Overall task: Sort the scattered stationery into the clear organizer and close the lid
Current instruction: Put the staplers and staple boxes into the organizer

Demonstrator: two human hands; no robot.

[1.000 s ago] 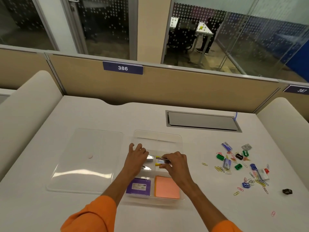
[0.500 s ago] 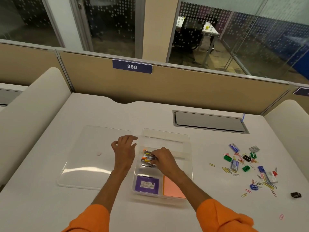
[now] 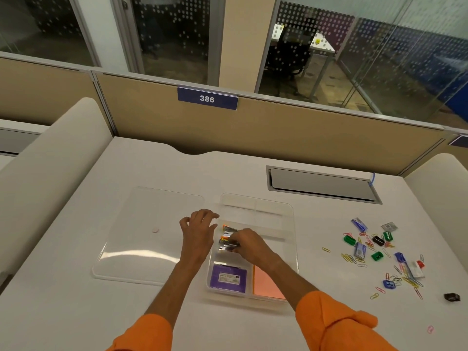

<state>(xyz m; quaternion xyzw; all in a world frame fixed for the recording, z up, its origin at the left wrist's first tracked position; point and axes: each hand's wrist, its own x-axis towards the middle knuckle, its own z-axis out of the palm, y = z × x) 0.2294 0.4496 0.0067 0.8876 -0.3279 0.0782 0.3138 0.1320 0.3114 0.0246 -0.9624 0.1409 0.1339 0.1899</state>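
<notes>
On the white desk: a clear plastic compartment organizer, open, with its clear flat lid lying just beside it on the left. Right hand inside the organizer's middle-left compartment, fingertips pinched on a small bundle of silver-and-orange clips – whether gripped or only pressed down, cannot tell. Left hand hovering at the organizer's left wall, fingers spread and curled, holding nothing. Near compartments filled: a purple rectangular box at left, a stack of salmon-orange sticky notes at right. Far compartments showing nothing but clear plastic. Well apart to the right – a scatter of coloured paper clips and small sharpeners on the desk, and a small black object beyond it near the edge.
</notes>
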